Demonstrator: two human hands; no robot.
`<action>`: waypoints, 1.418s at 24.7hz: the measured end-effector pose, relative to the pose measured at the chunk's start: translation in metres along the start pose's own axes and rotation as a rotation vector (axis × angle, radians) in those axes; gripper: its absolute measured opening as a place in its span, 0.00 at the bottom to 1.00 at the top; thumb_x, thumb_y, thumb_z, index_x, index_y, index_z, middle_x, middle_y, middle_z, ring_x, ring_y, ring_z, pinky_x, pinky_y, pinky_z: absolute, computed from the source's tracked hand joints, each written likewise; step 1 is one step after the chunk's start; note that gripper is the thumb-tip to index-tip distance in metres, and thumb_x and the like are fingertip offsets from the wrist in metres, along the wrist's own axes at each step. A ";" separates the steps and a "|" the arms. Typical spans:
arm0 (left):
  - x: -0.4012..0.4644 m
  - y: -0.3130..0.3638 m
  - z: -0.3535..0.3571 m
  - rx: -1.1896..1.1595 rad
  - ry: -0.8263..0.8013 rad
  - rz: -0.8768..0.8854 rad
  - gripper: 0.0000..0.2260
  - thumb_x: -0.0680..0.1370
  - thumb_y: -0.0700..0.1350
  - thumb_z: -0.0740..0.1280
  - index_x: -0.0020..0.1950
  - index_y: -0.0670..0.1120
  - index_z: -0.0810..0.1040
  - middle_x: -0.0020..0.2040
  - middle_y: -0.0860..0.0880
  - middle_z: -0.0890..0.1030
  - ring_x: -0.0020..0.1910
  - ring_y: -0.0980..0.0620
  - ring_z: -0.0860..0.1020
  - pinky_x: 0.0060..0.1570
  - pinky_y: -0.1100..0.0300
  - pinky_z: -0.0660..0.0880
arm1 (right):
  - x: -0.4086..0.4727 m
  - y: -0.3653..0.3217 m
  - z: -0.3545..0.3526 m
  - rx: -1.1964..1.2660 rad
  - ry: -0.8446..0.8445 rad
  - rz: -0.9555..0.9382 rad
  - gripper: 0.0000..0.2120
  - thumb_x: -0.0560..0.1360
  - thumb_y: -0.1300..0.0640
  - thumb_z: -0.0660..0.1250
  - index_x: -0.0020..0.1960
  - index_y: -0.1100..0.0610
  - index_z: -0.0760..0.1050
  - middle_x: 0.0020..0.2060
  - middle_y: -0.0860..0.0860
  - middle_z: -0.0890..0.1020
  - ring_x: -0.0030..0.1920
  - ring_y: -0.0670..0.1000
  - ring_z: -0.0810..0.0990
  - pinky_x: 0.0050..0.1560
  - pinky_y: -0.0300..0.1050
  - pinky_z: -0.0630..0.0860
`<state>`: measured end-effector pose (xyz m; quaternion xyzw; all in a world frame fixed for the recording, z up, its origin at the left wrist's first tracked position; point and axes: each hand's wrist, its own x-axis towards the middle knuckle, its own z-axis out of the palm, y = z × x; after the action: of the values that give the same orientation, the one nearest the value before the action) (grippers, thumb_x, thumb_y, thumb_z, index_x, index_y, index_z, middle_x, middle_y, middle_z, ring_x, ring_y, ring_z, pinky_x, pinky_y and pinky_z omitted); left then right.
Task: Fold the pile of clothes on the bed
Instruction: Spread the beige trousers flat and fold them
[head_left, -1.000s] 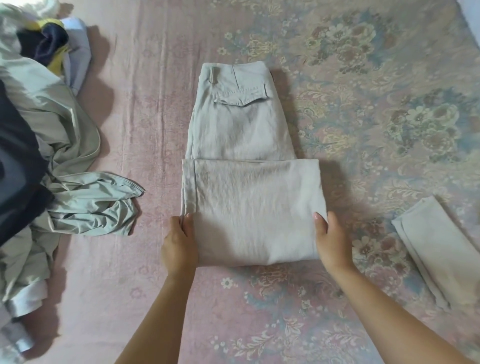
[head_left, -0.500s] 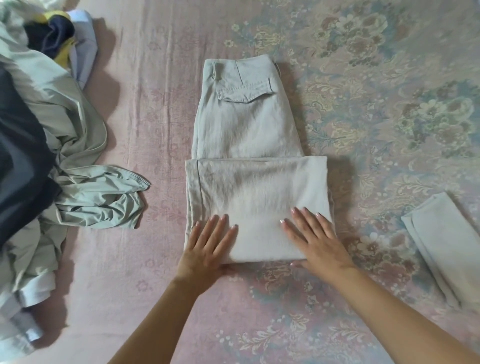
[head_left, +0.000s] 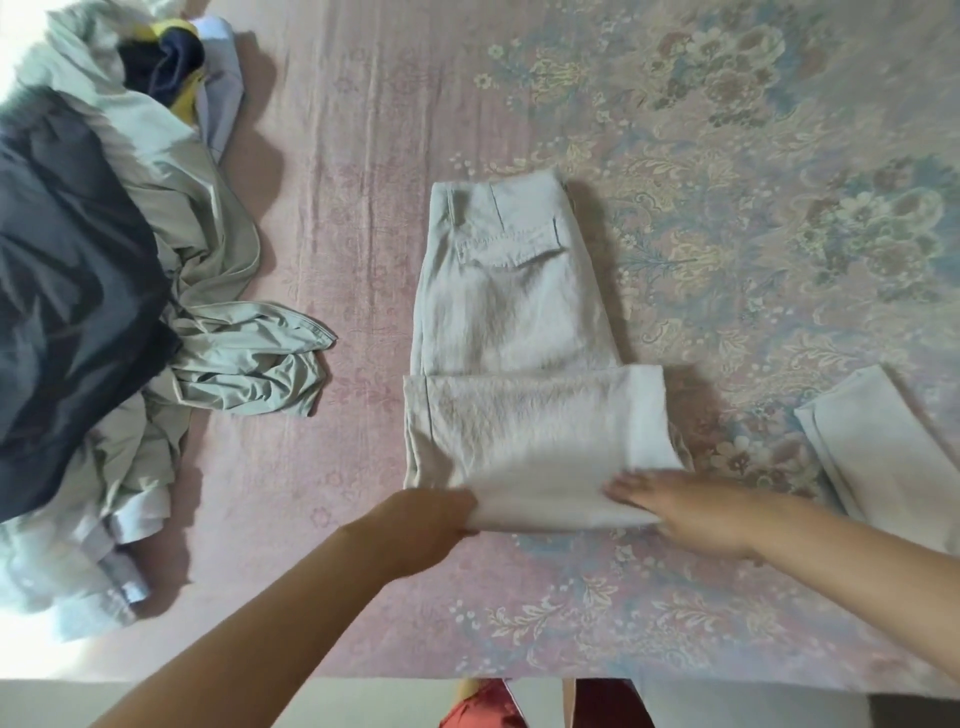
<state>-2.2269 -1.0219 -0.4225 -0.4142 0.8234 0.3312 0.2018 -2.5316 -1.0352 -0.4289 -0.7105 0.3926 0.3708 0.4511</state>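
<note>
Beige trousers (head_left: 511, 332) lie on the bed, legs folded up once, with the waistband and a flap pocket at the far end. My left hand (head_left: 423, 525) holds the near left corner of the folded part, its fingers hidden under the cloth. At the near right corner, my right hand (head_left: 691, 512) has its fingers lying over the top of the cloth. The near edge looks slightly raised and blurred. A pile of unfolded clothes (head_left: 98, 291) in grey-green, dark navy and light blue sits at the left.
A folded beige garment (head_left: 883, 452) lies at the right edge of the pink floral bedsheet (head_left: 353, 182). The bed's near edge runs along the bottom, with red fabric (head_left: 488, 706) below it.
Both hands lay flat on the folded trousers half a second ago. They have since drawn back to the near edge and taken hold of its corners. The view has shifted.
</note>
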 end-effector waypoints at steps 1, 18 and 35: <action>-0.009 0.007 -0.008 -0.210 -0.249 -0.046 0.11 0.79 0.52 0.64 0.56 0.47 0.76 0.50 0.49 0.80 0.44 0.54 0.79 0.42 0.64 0.72 | -0.016 -0.005 -0.001 0.079 -0.089 -0.020 0.21 0.81 0.52 0.57 0.72 0.45 0.62 0.71 0.43 0.65 0.69 0.47 0.67 0.69 0.45 0.63; 0.069 -0.045 0.002 -1.120 0.973 -0.858 0.08 0.79 0.52 0.62 0.48 0.48 0.73 0.39 0.53 0.75 0.39 0.55 0.73 0.34 0.68 0.67 | 0.087 0.025 -0.042 1.314 0.965 0.305 0.22 0.75 0.45 0.66 0.63 0.56 0.70 0.56 0.50 0.79 0.60 0.53 0.77 0.55 0.43 0.75; 0.084 -0.037 0.047 -0.655 0.849 -0.996 0.14 0.83 0.48 0.52 0.58 0.39 0.68 0.52 0.39 0.79 0.43 0.35 0.77 0.34 0.52 0.63 | 0.108 0.004 -0.021 1.019 1.115 0.753 0.18 0.83 0.50 0.48 0.57 0.61 0.70 0.52 0.61 0.78 0.51 0.62 0.76 0.42 0.47 0.62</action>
<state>-2.2429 -1.0505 -0.5207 -0.8714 0.4033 0.2404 -0.1421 -2.4870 -1.0801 -0.5190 -0.3208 0.8877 -0.1313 0.3029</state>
